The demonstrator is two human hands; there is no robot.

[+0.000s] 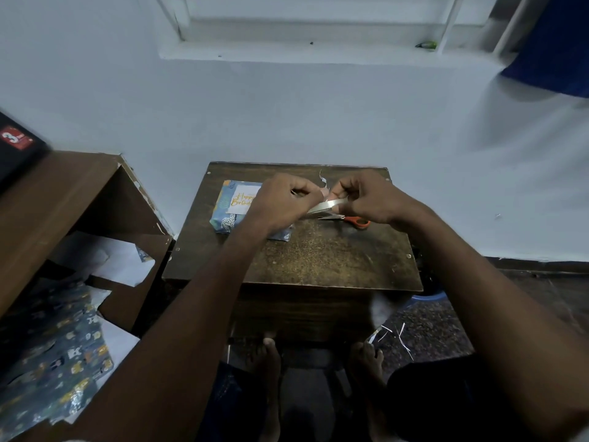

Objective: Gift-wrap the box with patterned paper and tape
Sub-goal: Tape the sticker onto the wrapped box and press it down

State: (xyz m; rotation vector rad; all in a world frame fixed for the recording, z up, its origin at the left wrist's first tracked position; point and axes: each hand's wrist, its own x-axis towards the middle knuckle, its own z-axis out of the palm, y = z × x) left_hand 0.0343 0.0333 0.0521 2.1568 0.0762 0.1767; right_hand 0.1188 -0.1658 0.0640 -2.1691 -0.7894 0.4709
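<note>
Wrapped box (pixel 237 207) under L hand (pixel 283 199)

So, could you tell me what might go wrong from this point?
The tape strip stretched between the left hand and right hand could fold onto itself. Both hands are busy, so the wrapped box lies unheld and may shift. The scissors lie close under the right hand.

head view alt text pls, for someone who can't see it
Both hands, left and right, pinch a tape strip above a small wooden table. A wrapped box and orange-handled scissors lie beneath.
</note>
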